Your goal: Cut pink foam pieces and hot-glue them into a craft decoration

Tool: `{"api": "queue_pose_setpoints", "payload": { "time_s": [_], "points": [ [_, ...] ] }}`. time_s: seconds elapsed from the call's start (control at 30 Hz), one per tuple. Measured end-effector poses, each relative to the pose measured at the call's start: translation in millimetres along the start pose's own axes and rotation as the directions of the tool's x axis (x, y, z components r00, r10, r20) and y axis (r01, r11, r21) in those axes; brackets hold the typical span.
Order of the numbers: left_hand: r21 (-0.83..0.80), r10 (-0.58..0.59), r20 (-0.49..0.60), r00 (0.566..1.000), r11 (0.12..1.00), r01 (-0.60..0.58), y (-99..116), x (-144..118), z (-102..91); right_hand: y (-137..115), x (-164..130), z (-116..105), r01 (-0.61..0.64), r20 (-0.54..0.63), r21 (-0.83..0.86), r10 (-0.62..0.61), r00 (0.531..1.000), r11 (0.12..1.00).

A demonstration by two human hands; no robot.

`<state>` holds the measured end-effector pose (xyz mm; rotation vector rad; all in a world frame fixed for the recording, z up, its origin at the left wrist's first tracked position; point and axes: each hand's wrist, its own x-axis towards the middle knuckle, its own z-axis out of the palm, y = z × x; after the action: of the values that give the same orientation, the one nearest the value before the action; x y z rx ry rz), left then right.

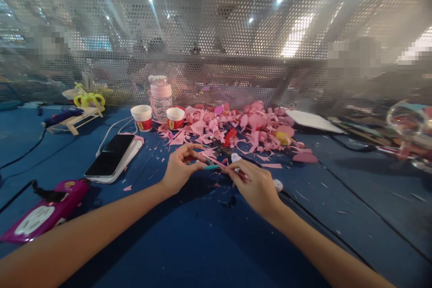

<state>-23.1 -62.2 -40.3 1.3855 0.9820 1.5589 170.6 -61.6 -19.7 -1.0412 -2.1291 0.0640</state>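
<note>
Between my two hands stretches a narrow pink strip (216, 161), held over the blue table. My left hand (180, 166) has its fingertips closed at the strip's left end. A small teal piece (211, 167) juts out by the left thumb; its kind is unclear. My right hand (253, 182) pinches the strip's right end between thumb and fingers. Partly hidden behind the right hand is a white corded tool (278, 185). A heap of pink cut scraps (256, 121) lies just beyond both hands, with a red piece (230, 137) among them.
Left of the hands lie a black-screened phone (111, 155) and a magenta power strip (47, 211). Two paper cups (141, 118) and a pink-lidded bottle (161, 96) stand behind. A small wooden stand (77, 119) is far left; cords cross the table. A perforated metal screen (229, 54) rises behind.
</note>
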Motion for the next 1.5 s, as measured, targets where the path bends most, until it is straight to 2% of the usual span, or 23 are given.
{"api": "queue_pose_setpoints", "payload": {
  "time_s": [0.1, 0.17, 0.23, 0.3, 0.4, 0.53, 0.63, 0.73, 0.9, 1.07, 1.3, 1.5],
  "points": [
    [0.091, 0.069, 0.021, 0.997, 0.993, -0.071, -1, 3, -3.6, -6, 2, -1, -0.191, 0.031, 0.24, 0.189, 0.981, 0.952],
    [0.202, 0.183, 0.01, 0.983, 0.962, -0.181, -1, 6, -7.5, -13, 3, -1, -0.327, 0.119, 0.438, 0.306, 0.944, 0.837],
    [0.318, 0.316, 0.014, 0.949, 0.898, -0.304, 1, 10, -11.5, -19, 5, -2, -0.424, 0.219, 0.566, 0.367, 0.904, 0.707],
    [0.417, 0.44, 0.043, 0.897, 0.808, -0.417, 5, 13, -14.3, -24, 6, -2, -0.484, 0.29, 0.623, 0.394, 0.872, 0.615],
    [0.515, 0.57, 0.12, 0.813, 0.664, -0.542, 13, 16, -15.6, -26, 7, -2, -0.535, 0.368, 0.656, 0.394, 0.842, 0.532],
    [0.568, 0.646, 0.182, 0.742, 0.547, -0.615, 21, 16, -13.9, -27, 4, -1, -0.588, 0.458, 0.667, 0.371, 0.808, 0.457],
    [0.568, 0.673, 0.217, 0.707, 0.503, -0.652, 22, 15, -13.0, -28, 1, 2, -0.617, 0.507, 0.687, 0.356, 0.785, 0.384],
    [0.547, 0.672, 0.237, 0.701, 0.504, -0.668, 23, 15, -12.7, -30, -1, 5, -0.629, 0.534, 0.699, 0.336, 0.776, 0.34],
    [0.522, 0.665, 0.269, 0.697, 0.507, -0.685, 24, 16, -12.9, -32, -1, 6, -0.659, 0.575, 0.683, 0.324, 0.751, 0.316],
    [0.519, 0.661, 0.322, 0.677, 0.475, -0.711, 26, 18, -13.8, -32, 0, 6, -0.652, 0.575, 0.696, 0.311, 0.757, 0.3],
    [0.53, 0.636, 0.315, 0.704, 0.497, -0.686, 25, 18, -14.4, -32, -2, 6, -0.641, 0.564, 0.707, 0.31, 0.766, 0.298],
    [0.519, 0.631, 0.322, 0.705, 0.505, -0.689, 23, 19, -16.4, -32, -2, 6, -0.63, 0.547, 0.726, 0.325, 0.772, 0.275]
  ]
}}
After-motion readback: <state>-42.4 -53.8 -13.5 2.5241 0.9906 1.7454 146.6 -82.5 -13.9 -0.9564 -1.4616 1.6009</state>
